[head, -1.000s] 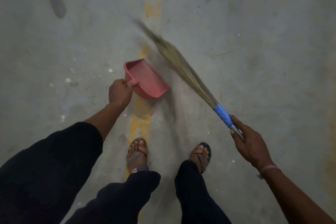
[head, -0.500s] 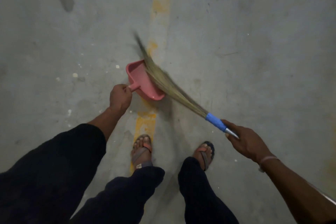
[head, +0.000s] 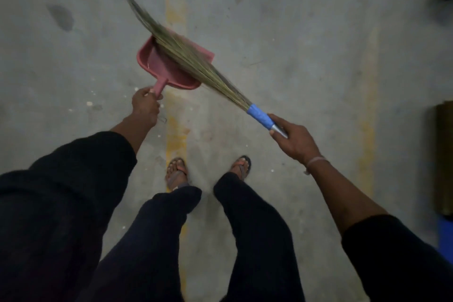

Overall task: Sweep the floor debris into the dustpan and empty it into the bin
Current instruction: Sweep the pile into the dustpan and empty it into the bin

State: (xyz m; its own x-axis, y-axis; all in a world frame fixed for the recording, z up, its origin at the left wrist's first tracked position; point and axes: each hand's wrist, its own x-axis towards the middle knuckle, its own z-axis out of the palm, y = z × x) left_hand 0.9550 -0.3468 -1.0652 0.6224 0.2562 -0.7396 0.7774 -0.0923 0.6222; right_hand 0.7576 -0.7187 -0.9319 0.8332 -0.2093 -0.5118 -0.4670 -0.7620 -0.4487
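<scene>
Near the frame's centre, the left hand (head: 145, 105) grips the stubby handle of a pink, smooth plastic dustpan (head: 163, 62), whose open mouth points toward the upper right. The right hand (head: 293, 138) grips the metal, blue-taped handle of a grass broom (head: 186, 55). Its long axis runs from lower right to upper left, the wispy bristles crossing the pan over the grey, speckled concrete floor (head: 294, 32).
</scene>
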